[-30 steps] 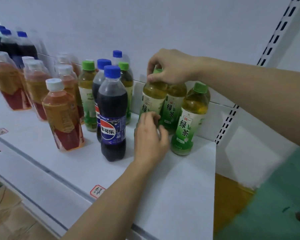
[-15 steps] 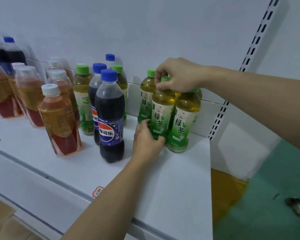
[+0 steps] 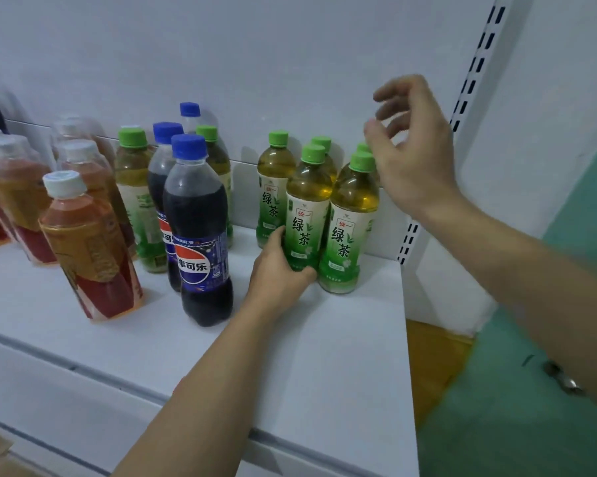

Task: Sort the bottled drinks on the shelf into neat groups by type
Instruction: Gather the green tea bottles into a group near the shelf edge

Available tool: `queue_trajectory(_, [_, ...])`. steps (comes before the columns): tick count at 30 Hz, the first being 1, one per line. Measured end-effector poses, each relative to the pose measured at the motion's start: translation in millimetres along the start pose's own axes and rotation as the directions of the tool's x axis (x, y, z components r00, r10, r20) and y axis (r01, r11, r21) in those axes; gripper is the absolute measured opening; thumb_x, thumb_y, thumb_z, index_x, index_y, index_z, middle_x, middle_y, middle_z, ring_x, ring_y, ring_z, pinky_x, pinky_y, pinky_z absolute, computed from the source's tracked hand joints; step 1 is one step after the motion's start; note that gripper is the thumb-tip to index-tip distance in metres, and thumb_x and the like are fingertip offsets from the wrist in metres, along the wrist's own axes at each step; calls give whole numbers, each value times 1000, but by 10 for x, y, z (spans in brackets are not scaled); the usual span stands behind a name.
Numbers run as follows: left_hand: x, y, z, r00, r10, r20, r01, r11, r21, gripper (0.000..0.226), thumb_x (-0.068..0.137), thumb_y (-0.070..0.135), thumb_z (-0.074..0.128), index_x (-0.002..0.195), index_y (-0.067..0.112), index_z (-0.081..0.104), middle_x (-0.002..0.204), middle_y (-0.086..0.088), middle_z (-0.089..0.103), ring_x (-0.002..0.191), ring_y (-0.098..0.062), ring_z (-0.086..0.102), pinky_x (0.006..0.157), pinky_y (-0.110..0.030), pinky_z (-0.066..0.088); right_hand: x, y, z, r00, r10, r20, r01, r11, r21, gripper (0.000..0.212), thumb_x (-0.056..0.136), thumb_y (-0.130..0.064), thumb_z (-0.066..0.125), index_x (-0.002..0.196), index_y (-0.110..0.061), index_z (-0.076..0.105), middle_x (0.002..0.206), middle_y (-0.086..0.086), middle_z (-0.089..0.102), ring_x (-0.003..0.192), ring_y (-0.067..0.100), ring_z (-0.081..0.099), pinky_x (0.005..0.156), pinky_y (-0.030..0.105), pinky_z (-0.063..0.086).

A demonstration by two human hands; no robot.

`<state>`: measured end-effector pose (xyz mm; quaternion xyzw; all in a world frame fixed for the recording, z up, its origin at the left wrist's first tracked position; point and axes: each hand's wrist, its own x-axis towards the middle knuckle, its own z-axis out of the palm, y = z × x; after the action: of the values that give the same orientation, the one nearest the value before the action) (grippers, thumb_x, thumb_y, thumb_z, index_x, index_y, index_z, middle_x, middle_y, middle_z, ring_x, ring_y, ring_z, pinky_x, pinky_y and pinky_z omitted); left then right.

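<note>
Left hand (image 3: 280, 266): reaches in from below, fingers curled round the base of a front green tea bottle (image 3: 305, 208), which stands upright on the white shelf (image 3: 342, 339).
Right hand (image 3: 410, 146): raised above the green tea group, fingers loosely spread, holding nothing.
Green tea group: several green-capped bottles clustered at the shelf's right end, labels reading 绿茶.
Cola bottle (image 3: 200, 232): blue cap, Pepsi logo with Chinese characters, left of the tea; others behind it.
Red tea bottles (image 3: 87, 249): white caps, farther left; labels unreadable.
</note>
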<state>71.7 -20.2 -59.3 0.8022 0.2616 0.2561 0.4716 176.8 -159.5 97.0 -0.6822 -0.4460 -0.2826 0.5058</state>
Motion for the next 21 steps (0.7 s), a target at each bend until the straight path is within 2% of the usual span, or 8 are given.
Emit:
queue_trajectory(1, [25,-3,-18,1000,1,27,-1,1000,3,95,73,21,86,153,26,34,138,7,60,125,-14,57,110,-36,46,-258,75,-9,988,102,-114,-89,990,108,27,90,-23,62,114,-18,52,105,5,60,82,9,55,74,19,48])
queue_trajectory(2, [43,-1,-30,999,5,49,-6,1000,8,95,71,20,87,151,26,36,135,8,61,123,-14,58,110,-40,47,-527,156,11,965,215,-148,-186,964,188,31,87,-25,63,115,-19,49,106,6,59,84,11,55,75,20,47])
queue_trajectory(3, [54,-2,-34,998,13,66,-13,1000,9,94,69,20,87,149,27,38,132,9,63,121,-14,59,108,-42,49,-787,245,60,940,323,-112,-291,928,234,38,84,-31,65,117,-22,47,109,5,57,89,14,56,77,21,48])
queue_trajectory(5, [62,-13,-32,996,32,86,-32,999,2,92,68,21,88,145,28,40,127,11,64,118,-13,61,106,-43,51,-1197,397,197,875,476,86,-482,844,236,59,77,-41,73,126,-28,42,118,-1,55,101,16,60,85,27,52])
queue_trajectory(7, [63,-41,-22,996,55,76,-55,998,-1,92,66,23,88,144,31,39,127,11,65,118,-14,62,105,-44,52,-1442,492,335,800,521,298,-580,798,163,77,73,-39,82,136,-32,37,129,-8,55,113,11,60,96,37,56])
queue_trajectory(9, [59,-60,-17,996,68,62,-68,998,2,90,66,25,87,143,32,40,128,10,65,118,-14,62,104,-45,52,-1534,511,410,766,516,383,-586,806,87,84,74,-36,86,141,-37,35,134,-11,57,119,10,61,100,40,55])
queue_trajectory(14, [87,-101,-6,996,68,66,-69,997,17,88,69,21,85,143,32,39,128,11,65,117,-13,62,104,-44,53,-1542,550,415,744,547,383,-604,797,35,76,85,-15,80,147,-30,38,132,-14,62,118,10,62,106,39,51])
queue_trajectory(21, [121,-144,3,996,79,42,-79,997,12,88,63,26,85,140,32,42,125,13,66,116,-13,63,102,-45,53,-1560,607,423,774,525,355,-572,820,35,79,81,-20,83,146,-40,43,123,-15,70,111,7,67,102,36,54])
